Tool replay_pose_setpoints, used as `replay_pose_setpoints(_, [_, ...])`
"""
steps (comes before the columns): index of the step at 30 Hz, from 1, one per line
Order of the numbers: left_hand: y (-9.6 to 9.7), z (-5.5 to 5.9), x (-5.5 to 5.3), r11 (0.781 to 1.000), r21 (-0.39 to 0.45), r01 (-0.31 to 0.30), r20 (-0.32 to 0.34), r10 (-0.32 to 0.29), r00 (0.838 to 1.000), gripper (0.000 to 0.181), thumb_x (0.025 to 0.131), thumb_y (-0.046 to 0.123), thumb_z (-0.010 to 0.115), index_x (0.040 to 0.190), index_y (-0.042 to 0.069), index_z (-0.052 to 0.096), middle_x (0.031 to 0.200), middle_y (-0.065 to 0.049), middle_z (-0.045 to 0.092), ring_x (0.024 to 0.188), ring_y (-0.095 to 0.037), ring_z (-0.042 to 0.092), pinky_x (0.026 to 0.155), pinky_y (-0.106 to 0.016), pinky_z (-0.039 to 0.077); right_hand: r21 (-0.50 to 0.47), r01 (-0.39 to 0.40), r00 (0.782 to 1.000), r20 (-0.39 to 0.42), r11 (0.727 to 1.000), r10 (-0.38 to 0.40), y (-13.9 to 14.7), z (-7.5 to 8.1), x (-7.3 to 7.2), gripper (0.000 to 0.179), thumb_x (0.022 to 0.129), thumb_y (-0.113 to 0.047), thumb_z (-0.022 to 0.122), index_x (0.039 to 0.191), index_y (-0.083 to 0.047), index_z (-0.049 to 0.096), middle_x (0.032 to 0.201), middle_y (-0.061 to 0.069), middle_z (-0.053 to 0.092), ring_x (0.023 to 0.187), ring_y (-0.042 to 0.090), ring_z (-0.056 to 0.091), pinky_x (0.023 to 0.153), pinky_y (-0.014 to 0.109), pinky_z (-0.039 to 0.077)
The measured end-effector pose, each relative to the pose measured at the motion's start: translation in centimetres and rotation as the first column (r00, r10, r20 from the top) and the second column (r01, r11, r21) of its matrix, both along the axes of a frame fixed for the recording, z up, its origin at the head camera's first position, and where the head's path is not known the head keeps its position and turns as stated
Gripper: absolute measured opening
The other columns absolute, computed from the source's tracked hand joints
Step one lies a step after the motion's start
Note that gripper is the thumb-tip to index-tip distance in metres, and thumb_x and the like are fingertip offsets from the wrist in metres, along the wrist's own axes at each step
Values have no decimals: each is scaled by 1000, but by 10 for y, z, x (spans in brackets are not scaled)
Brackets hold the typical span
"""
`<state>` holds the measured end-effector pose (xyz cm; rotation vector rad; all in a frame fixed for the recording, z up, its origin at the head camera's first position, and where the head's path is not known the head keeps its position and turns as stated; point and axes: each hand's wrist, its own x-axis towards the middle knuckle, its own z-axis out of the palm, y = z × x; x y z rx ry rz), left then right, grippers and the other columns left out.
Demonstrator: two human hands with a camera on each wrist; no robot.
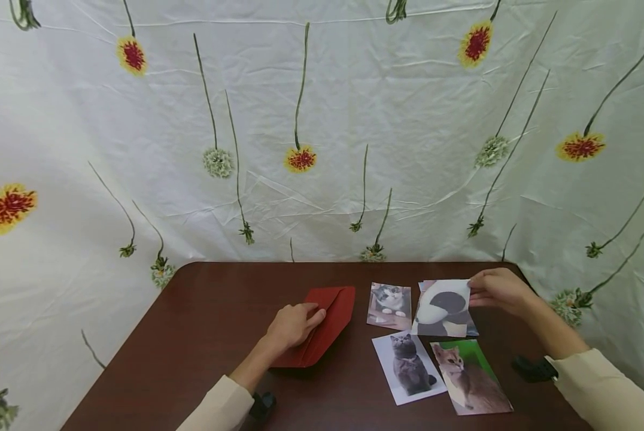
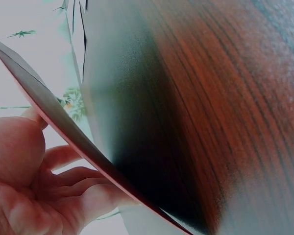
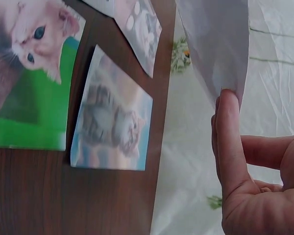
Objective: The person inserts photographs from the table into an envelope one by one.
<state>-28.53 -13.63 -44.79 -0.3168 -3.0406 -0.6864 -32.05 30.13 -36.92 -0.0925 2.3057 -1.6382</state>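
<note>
My left hand [image 1: 292,326] grips a red paper envelope [image 1: 335,320], tilted up off the table along one side. In the left wrist view, thumb and fingers lie on the same outer side of the envelope's thin edge [image 2: 83,144]. My right hand [image 1: 500,291] pinches a photo print [image 1: 440,308] by its right edge. From the right wrist view, its pale back [image 3: 218,44] shows, raised above the table. Below it lies a kitten photo [image 3: 110,117], mostly covered by the held one in the head view.
Nearby on the dark wooden table [image 1: 209,317] lie a photo of a grey-and-white cat [image 1: 389,305], a grey cat photo [image 1: 410,368] and a ginger cat photo [image 1: 473,377]. A white flowered cloth [image 1: 322,108] hangs behind the table's far edge.
</note>
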Motion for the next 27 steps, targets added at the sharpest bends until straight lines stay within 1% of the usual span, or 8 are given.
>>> replay_pose_setpoints(7, [0, 0, -1, 1000, -9, 3, -8, -3, 1000, 51, 104, 43, 53, 136, 5, 64, 123, -21, 71, 107, -39, 69, 90, -52, 56, -4, -5, 1000, -6, 1000, 5, -19, -1, -1, 39, 102, -3, 47, 125, 29, 45, 88, 6, 70, 78, 12, 72, 80, 36, 61])
replay_pose_setpoints(13, [-1, 0, -2, 1000, -11, 8, -9, -8, 1000, 51, 104, 43, 53, 135, 5, 65, 122, -22, 71, 106, -39, 69, 90, -52, 56, -21, -6, 1000, -5, 1000, 6, -31, -1, -4, 39, 102, -4, 47, 125, 28, 45, 88, 6, 68, 77, 11, 71, 81, 35, 61])
replay_pose_setpoints(20, [0, 3, -1, 1000, -13, 0, -11, 0, 1000, 50, 104, 42, 53, 135, 5, 65, 124, -21, 70, 108, -39, 69, 92, -52, 55, -49, -12, 1000, 2, 999, 12, -47, 2, -9, 35, 102, -4, 48, 122, 25, 48, 88, 7, 65, 75, 12, 71, 79, 33, 61])
replay_pose_setpoints(27, [1, 5, 1, 1000, -13, 0, -2, 0, 1000, 50, 104, 43, 53, 135, 5, 65, 124, -21, 70, 107, -38, 69, 91, -51, 56, -57, -9, 1000, -2, 998, 9, -63, 4, -11, 34, 102, -5, 48, 121, 24, 48, 88, 8, 63, 71, 11, 71, 74, 30, 61])
